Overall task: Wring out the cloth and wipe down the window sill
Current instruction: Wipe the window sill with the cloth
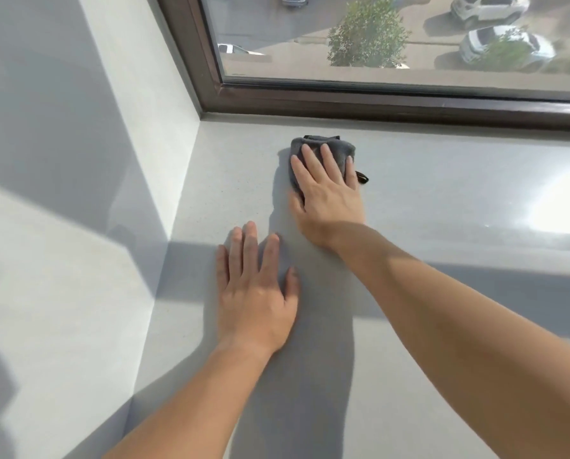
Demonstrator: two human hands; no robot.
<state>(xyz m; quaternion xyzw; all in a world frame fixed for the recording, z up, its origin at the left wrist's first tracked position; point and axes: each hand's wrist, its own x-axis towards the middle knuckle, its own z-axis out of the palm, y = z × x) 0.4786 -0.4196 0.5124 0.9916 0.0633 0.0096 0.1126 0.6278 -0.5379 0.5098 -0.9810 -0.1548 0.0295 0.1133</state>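
Pressing cloth (341, 150) under right grip (330, 193), fingers straight, apart, not curled. Cloth bunched near window sill (442, 193) back edge, toward left corner. Left grip (257, 293) flat on sill, nearer front edge, holding nothing. Sill's long axis runs rightward; sweep likely goes that way.

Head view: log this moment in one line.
step: wiping sill | right hand: pressing grey cloth flat | left hand: flat on sill
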